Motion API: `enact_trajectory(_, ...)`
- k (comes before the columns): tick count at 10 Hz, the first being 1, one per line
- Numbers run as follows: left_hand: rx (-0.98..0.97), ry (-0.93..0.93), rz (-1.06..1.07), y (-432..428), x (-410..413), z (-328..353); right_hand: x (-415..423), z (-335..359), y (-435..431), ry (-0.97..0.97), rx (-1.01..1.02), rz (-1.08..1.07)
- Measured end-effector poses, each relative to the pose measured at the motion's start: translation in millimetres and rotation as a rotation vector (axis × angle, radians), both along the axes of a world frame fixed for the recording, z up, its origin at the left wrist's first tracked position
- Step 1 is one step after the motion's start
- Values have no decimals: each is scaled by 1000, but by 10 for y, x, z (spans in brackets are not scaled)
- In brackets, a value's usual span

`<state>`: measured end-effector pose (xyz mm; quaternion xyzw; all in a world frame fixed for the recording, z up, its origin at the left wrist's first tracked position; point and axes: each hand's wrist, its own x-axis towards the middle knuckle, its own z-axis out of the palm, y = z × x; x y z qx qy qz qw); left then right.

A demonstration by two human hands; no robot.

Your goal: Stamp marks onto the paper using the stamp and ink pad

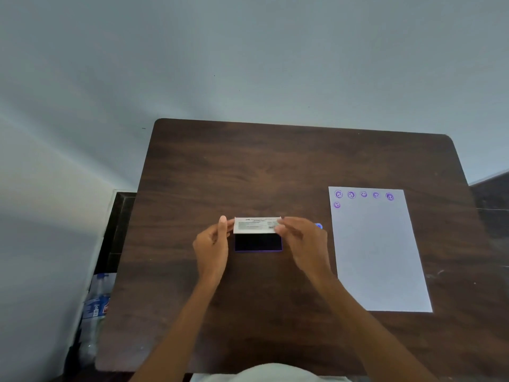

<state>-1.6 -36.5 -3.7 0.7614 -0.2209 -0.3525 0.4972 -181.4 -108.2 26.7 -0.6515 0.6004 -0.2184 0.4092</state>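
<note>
An ink pad (258, 242) with a dark purple inked face lies at the middle of the brown table (275, 166). Its white lid (254, 225), printed with small text, stands tilted up at the pad's far edge. My left hand (213, 244) grips the lid's left end and my right hand (301, 241) grips its right end. A small blue stamp (318, 226) peeks out behind my right hand. To the right lies a white paper (377, 257) with several purple round marks along its top.
A plastic water bottle (95, 312) with a blue label stands on the floor left of the table. Dark furniture (493, 197) sits past the table's right edge. A pale wall rises behind the table.
</note>
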Motion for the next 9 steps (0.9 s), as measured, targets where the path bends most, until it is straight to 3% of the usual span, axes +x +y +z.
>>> enact_trajectory(1, -9, -146, -80, 111, -61, -37, -51, -197, 167, 87, -56, 141)
enact_trajectory(3, 16, -436, -321, 228, 14, -250, -73, -308, 307, -3, 10, 153)
enact_trajectory(5, 11, -532, -417, 244, 68, -285, -87, -460, 317, -13, 116, 49)
enact_trajectory(7, -16, -551, -421, 273, 55, -367, -114, -479, 298, 155, 7, 182)
enact_trajectory(8, -2, -577, -435, 305, -7, -317, -213, -387, 347, 280, -272, 287)
enact_trajectory(9, -18, -722, -443, 269, -94, -159, -392, -243, 349, 346, -459, 172)
